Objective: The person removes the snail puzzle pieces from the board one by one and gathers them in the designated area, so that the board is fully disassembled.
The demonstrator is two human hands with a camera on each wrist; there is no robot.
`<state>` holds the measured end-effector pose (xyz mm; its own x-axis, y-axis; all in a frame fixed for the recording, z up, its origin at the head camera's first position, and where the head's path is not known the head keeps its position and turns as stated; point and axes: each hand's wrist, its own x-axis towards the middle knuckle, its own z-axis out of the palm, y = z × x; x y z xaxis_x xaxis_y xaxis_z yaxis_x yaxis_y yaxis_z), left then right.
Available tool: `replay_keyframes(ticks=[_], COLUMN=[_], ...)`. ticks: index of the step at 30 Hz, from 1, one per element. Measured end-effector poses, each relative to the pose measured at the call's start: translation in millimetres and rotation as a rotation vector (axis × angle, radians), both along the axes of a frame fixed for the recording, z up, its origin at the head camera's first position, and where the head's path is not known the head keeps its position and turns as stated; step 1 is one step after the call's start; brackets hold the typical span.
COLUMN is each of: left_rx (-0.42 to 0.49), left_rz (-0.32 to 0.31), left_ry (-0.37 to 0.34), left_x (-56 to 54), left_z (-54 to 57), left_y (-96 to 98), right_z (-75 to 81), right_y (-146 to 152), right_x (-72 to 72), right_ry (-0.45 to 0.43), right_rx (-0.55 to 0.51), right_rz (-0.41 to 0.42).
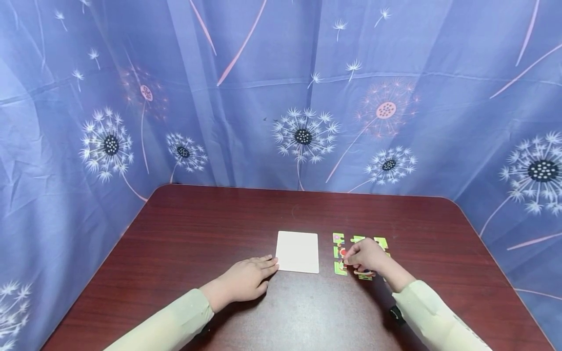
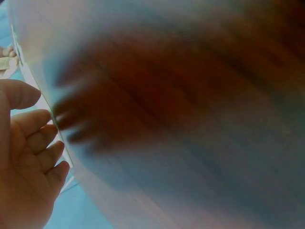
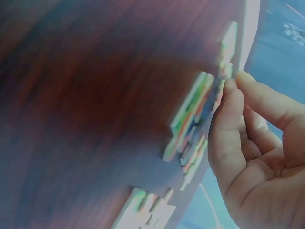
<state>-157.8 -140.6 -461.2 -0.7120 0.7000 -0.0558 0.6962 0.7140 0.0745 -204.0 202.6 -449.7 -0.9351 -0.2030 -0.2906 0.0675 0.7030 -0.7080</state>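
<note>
A blank white square board (image 1: 297,251) lies on the table. My left hand (image 1: 249,279) rests flat beside it, fingers extended and the tips at its left edge; the left wrist view shows the same hand (image 2: 33,152) with its fingers nearly straight. To the board's right are several green, colourful jigsaw puzzle pieces (image 1: 340,268), set out in spaced columns. Over them is my right hand (image 1: 368,256), thumb and forefinger pinching a puzzle piece at the left column. In the right wrist view the fingertips of that hand (image 3: 257,143) mostly cover the piece. Other puzzle pieces (image 3: 190,114) lie beneath the hand.
The dark red-brown wooden table (image 1: 197,219) has rounded far corners. Behind it and along both sides hangs a blue curtain (image 1: 263,58) with a dandelion print. A dark object (image 1: 396,314) shows beneath the right cuff.
</note>
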Motion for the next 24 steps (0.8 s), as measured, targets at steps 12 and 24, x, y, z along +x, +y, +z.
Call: replay_keyframes(ticks=[12, 24], left_rx=[0.024, 0.091], left_rz=[0.012, 0.048], left_ry=[0.033, 0.116], left_x=[-3.0, -8.1], left_z=[-6.6, 5.2], left_y=[-1.9, -3.9], right_z=[15.2, 34.3], right_y=[-3, -10], right_x=[16.4, 35.9], right_ry=[0.103, 0.298], right_rx=[-0.517, -0.38], right_rz=[-0.008, -0.068])
